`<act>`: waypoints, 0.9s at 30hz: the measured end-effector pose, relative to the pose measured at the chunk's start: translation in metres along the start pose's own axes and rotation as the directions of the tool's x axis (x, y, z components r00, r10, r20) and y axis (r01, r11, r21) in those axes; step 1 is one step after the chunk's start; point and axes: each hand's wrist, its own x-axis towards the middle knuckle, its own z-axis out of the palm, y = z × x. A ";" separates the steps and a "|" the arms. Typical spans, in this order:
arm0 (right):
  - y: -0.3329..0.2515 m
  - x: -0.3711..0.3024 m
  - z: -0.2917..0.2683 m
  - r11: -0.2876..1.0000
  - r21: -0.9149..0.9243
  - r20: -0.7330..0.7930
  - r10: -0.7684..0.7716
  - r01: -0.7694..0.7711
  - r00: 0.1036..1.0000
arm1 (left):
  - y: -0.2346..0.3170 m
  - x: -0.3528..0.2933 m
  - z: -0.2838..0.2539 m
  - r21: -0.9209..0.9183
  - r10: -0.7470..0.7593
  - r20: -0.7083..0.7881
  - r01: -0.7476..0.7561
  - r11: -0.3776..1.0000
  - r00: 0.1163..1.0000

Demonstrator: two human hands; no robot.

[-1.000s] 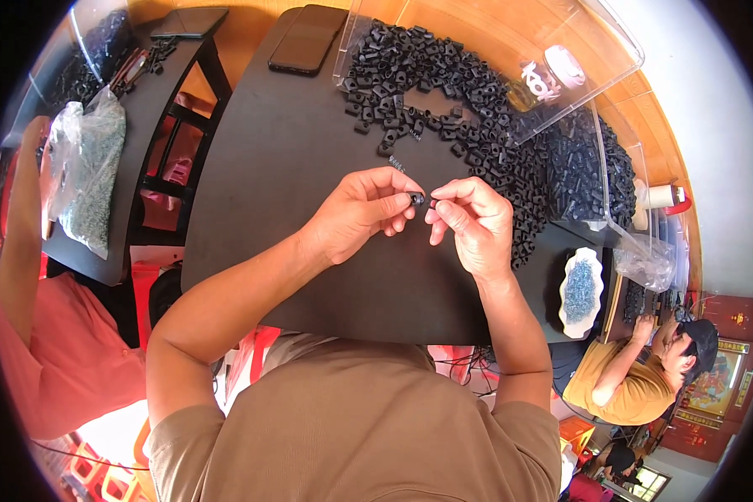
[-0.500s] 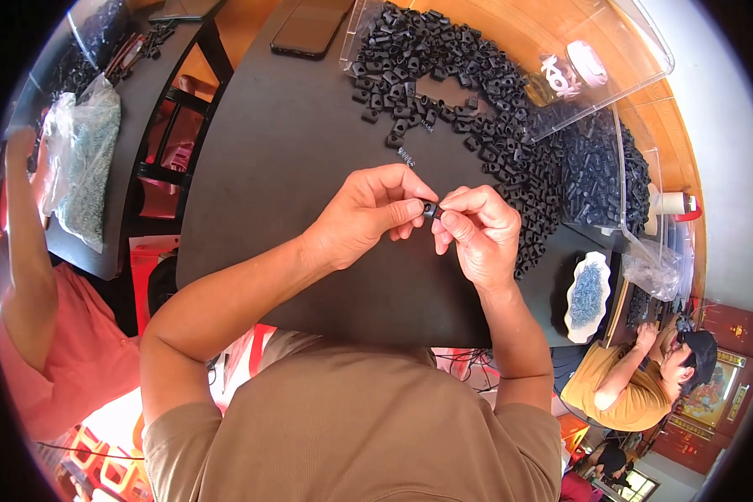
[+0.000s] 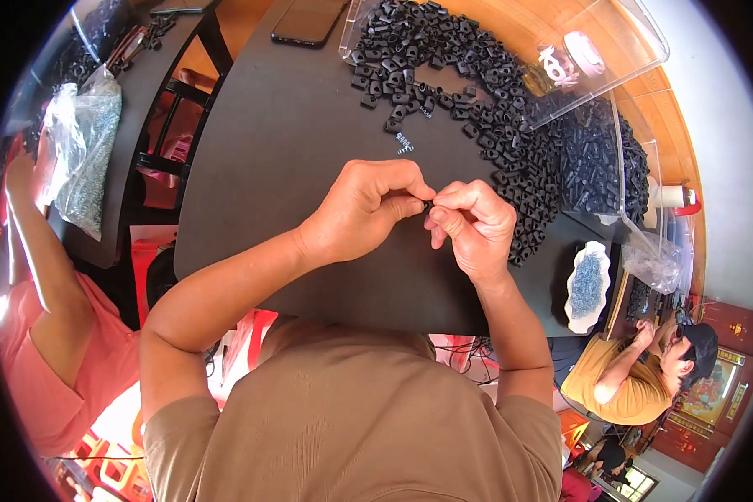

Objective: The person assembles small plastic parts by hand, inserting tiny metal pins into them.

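Observation:
Above the dark table my left hand (image 3: pixel 366 203) and my right hand (image 3: pixel 475 224) meet fingertip to fingertip. Both pinch a small black plastic part (image 3: pixel 427 206), mostly covered by the fingers. Beyond my left hand lie a few small metal springs (image 3: pixel 404 143) on the tabletop. A large heap of black plastic pieces with holes (image 3: pixel 523 184) spreads from the far side round to the right of my right hand.
A clear plastic bin (image 3: pixel 623 159) holds more dark parts. To the right stands a white scalloped dish (image 3: pixel 574 311) of springs. A phone (image 3: pixel 309 21) lies far left. Co-workers sit at both sides; a bag of springs (image 3: pixel 100 159) is on the left table.
My fingers have closed further over the black part, so less of it shows. My left hand's grip has turned slightly. The left co-worker's arm has shifted.

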 end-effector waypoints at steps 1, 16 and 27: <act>-0.001 0.001 0.000 1.000 0.004 -0.007 0.009 -0.009 1.000 | 0.001 0.000 0.001 -0.083 -0.047 -0.013 0.046 0.995 0.999; -0.078 -0.003 -0.070 0.830 -0.553 -0.257 -0.246 0.066 0.935 | -0.006 0.001 0.012 -0.082 -0.176 0.030 0.178 0.981 0.984; -0.112 0.018 -0.175 -0.030 -0.926 -0.313 -0.492 -0.375 0.812 | -0.012 -0.002 0.021 0.134 -0.064 0.058 0.055 0.989 0.996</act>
